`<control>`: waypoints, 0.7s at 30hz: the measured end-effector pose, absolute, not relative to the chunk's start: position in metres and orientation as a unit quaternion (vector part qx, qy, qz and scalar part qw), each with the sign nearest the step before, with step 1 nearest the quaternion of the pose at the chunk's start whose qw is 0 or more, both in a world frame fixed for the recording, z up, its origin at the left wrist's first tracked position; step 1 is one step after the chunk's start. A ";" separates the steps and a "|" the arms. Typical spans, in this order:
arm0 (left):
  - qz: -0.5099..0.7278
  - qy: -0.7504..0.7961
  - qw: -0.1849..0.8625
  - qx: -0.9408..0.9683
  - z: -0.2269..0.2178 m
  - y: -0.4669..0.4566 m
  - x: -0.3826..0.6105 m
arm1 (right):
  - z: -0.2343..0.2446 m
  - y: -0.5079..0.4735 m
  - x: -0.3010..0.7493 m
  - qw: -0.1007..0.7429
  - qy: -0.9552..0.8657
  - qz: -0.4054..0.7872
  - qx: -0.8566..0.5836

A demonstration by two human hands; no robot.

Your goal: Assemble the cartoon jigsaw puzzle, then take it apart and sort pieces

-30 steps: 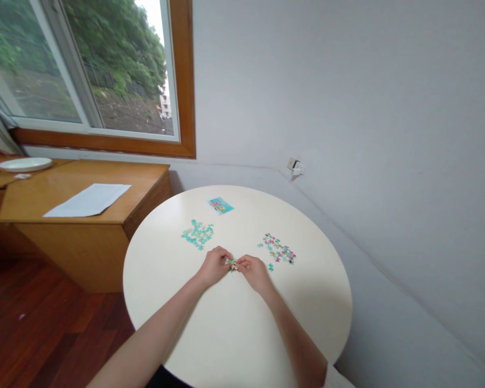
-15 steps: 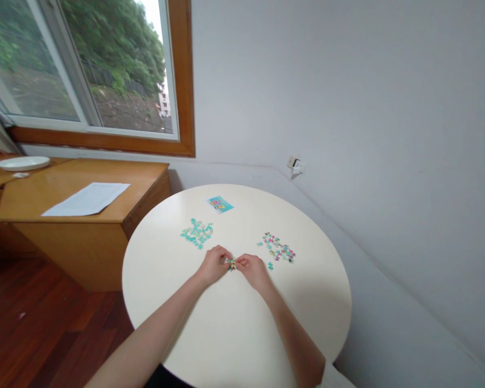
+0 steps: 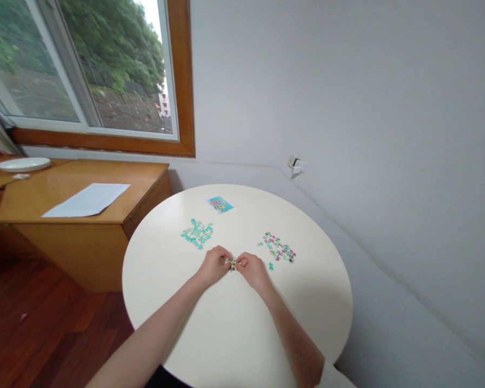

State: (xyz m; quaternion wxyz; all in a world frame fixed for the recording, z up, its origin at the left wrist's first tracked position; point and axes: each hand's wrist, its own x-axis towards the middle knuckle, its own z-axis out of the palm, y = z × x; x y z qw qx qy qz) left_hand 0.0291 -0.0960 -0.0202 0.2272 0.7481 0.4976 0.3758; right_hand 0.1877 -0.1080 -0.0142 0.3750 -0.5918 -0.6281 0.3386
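A small cluster of colourful jigsaw puzzle pieces lies on the round white table, between my two hands. My left hand pinches it from the left, thumb and fingertips together. From the right, my right hand pinches at the same cluster. My fingers cover part of it, so single pieces are hard to make out. A pile of teal puzzle pieces is spread beyond my left hand. Mixed pink, teal and dark puzzle pieces lie beyond my right hand, with a lone teal piece nearer to it.
A small colourful picture card rests near the table's far edge. To the left stands a wooden desk with white paper and a white plate. A wall with a socket and plug borders the right side.
My right hand's fingers have shifted very slightly at the cluster and look a little more bent. My left hand and the piles stay in place.
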 end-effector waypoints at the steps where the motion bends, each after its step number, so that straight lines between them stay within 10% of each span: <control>1: 0.376 0.498 0.226 0.748 -0.020 -0.096 0.029 | -0.015 -0.107 0.188 0.380 -0.626 0.343 -0.589; 21: 0.313 0.460 0.180 0.811 -0.010 -0.106 0.031 | -0.018 -0.098 0.200 0.484 -0.544 0.439 -0.527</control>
